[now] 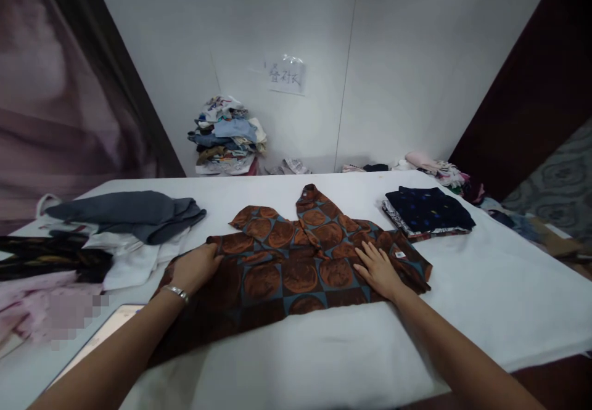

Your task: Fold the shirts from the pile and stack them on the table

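Observation:
A brown shirt (296, 262) with large rust circles on a dark check lies spread on the white table (351, 348), collar pointing away from me. My left hand (197, 267), with a metal bracelet on the wrist, grips the shirt's left edge where the fabric is bunched. My right hand (377, 269) rests flat on the shirt's right side, fingers spread, close to a small white label (400, 254).
A grey and white pile of clothes (134, 219) lies left, with dark and pink garments (41, 274) nearer me. A folded dark stack (428, 211) sits at right. A heap of clothes (226, 135) leans on the back wall under a paper sign (287, 75).

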### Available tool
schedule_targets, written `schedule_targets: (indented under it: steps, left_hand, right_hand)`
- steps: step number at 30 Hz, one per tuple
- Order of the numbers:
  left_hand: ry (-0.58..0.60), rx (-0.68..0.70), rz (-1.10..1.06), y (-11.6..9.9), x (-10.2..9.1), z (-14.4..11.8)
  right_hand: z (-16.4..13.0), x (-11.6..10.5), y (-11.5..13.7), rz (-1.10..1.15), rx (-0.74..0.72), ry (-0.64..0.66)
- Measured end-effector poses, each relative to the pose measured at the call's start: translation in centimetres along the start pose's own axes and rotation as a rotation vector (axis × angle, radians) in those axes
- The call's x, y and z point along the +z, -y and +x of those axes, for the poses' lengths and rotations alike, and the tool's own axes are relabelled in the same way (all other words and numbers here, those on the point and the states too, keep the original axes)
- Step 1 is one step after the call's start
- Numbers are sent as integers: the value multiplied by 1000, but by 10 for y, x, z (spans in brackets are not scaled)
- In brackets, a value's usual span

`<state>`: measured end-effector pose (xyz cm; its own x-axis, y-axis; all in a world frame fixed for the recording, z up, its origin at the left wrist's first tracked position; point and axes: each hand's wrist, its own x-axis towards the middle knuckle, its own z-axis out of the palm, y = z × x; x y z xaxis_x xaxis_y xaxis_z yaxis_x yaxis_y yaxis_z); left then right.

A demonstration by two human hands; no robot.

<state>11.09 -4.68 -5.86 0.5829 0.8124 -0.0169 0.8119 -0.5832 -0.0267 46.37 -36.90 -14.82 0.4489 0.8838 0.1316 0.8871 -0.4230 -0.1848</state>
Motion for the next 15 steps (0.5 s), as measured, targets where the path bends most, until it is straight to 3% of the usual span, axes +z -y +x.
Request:
schedule_targets:
  steps: [6, 10, 15]
  left_hand:
    - [-22, 130, -218, -106, -28, 68]
    - [14, 109, -301, -172, -19, 128]
    - [45, 0, -359, -217, 1, 181]
  right_hand:
    - [-1, 4, 3, 33, -12, -32]
    - [-2, 2, 4, 44, -16, -46]
    - [-2, 0, 5, 56, -15, -48]
